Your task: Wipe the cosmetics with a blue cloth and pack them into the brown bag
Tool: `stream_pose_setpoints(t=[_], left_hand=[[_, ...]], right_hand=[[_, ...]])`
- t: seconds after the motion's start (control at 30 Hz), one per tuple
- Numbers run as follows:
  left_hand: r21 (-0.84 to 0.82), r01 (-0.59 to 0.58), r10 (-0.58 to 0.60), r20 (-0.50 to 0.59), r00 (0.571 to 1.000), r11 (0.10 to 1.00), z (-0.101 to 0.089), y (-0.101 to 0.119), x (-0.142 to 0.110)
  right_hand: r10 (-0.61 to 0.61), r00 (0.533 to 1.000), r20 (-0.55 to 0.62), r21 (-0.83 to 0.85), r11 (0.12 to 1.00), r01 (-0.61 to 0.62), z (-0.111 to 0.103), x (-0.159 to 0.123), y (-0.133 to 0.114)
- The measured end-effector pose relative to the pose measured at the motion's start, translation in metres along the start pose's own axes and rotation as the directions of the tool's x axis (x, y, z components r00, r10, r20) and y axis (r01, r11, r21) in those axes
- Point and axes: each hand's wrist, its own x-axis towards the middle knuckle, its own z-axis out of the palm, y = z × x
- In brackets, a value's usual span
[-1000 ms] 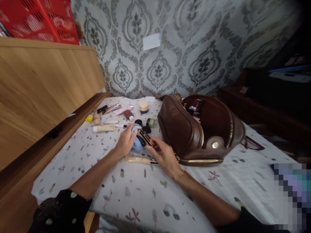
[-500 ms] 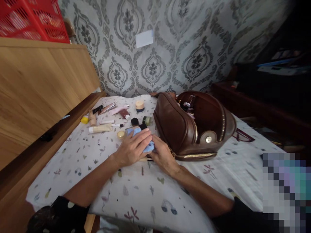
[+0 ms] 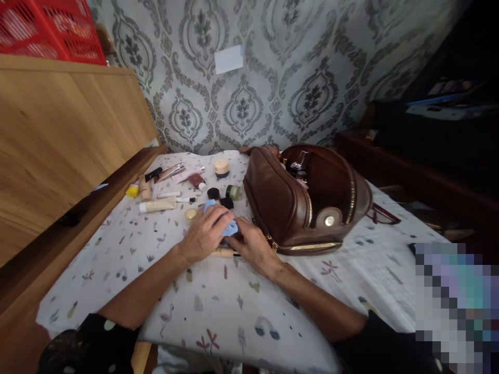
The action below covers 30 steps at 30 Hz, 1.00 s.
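My left hand (image 3: 203,236) presses a crumpled blue cloth (image 3: 231,227) down with curled fingers. My right hand (image 3: 251,245) meets it from the right, fingers closed on a dark slim case (image 3: 225,241); only a sliver of it shows between the two hands. Both hands rest low on the white printed tablecloth (image 3: 234,306). A beige tube (image 3: 222,253) lies on the cloth just under them. The open brown leather bag (image 3: 288,208) stands right beside my right hand, with small items visible inside its mouth.
Cosmetics lie scattered behind the hands: a long beige tube (image 3: 158,205), a yellow cap (image 3: 131,190), a cream jar (image 3: 221,167), a green jar (image 3: 233,192), a black jar (image 3: 212,193). A wooden cabinet (image 3: 58,145) with a red crate (image 3: 47,26) on top flanks the left. Dark furniture (image 3: 429,156) stands at the right.
Both hands have come down from a raised position onto the table. The dark slim case, plainly seen in my right hand before, is now mostly covered by the cloth and my left hand.
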Motion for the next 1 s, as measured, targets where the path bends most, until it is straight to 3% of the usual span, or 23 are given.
stream_pose_setpoints(t=[0.33,0.57,0.7,1.0], left_hand=[[-0.294,0.098,-0.134,-0.102,0.986,0.951,-0.006,0.001,-0.002],[-0.428,0.255,-0.359,-0.181,0.916,0.867,-0.01,0.005,0.004],[-0.508,0.353,-0.485,-0.152,0.861,0.786,-0.008,0.008,0.005],[-0.568,0.477,-0.61,-0.058,0.79,0.671,-0.005,0.006,0.006]], right_hand=[[0.033,0.999,0.022,0.081,0.996,-0.035,-0.002,-0.002,-0.005],[-0.088,0.995,0.046,0.116,0.99,0.082,-0.003,-0.003,-0.002],[-0.109,0.993,0.036,0.078,0.991,0.106,-0.002,-0.003,0.001],[-0.07,0.997,0.03,0.086,0.994,0.067,-0.006,-0.004,-0.002]])
